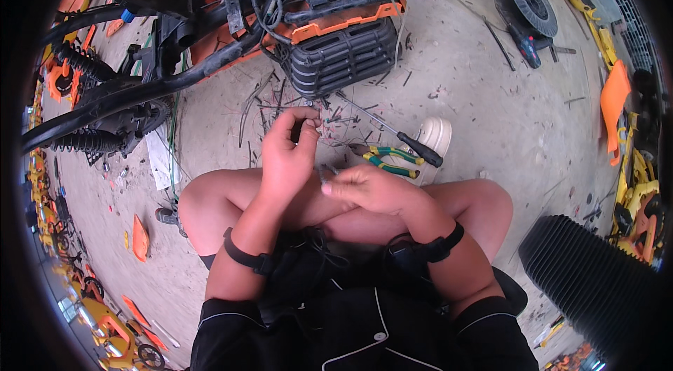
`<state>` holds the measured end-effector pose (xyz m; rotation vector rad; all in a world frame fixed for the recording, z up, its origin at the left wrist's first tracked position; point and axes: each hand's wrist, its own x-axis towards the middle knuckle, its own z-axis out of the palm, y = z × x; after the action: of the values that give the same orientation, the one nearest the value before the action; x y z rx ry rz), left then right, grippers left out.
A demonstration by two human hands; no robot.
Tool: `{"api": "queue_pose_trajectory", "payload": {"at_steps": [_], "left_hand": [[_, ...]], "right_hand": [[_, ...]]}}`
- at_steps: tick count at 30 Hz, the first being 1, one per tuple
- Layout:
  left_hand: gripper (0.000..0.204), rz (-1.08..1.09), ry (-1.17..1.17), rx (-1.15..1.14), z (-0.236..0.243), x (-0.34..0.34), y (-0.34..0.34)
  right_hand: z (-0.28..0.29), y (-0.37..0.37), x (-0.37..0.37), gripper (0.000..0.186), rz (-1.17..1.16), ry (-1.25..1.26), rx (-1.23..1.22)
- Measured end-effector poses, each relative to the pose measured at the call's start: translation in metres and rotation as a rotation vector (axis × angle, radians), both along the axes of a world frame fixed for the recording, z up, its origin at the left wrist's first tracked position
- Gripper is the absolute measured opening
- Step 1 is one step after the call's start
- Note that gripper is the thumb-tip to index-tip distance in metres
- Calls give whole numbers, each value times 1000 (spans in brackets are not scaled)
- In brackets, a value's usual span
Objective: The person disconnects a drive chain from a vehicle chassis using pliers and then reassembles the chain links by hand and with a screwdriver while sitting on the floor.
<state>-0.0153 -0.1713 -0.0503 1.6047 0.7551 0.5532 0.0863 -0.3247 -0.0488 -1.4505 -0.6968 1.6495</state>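
My left hand (289,158) is raised over the floor in front of my crossed legs. Its thumb and index finger curl together in a pinch, and whatever lies between the tips is too small to make out. Lower and to the right, my right hand (375,189) has its fingers bent in with the thumb against them. A thin greyish thing (328,173) shows at those fingertips, its kind unclear. Beyond both hands sits a black ribbed box-shaped part (343,59) under an orange strip (347,22). Pliers with green and yellow handles (394,162) lie beside my right hand.
A screwdriver (420,149) with a black handle lies by my pale shoe (438,138). Above stretches a dark vehicle frame (210,55) with loose cables. Wire scraps litter the floor. A power tool with a disc (527,17) is far right; a black ribbed object (585,273) stands lower right.
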Motion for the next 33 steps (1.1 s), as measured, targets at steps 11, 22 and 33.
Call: {"api": "queue_pose_trajectory", "payload": {"at_steps": [11,22,33], "left_hand": [[10,-2,15,48,0,0,-1],[11,-3,30,36,1,-1,-2],[11,12,-10,23,-5,0,-1]], "right_hand": [[9,8,2,39,-252,-1006,655],[17,1,0,39,-268,-756,503],[17,-5,-9,38,77,-375,300]]}}
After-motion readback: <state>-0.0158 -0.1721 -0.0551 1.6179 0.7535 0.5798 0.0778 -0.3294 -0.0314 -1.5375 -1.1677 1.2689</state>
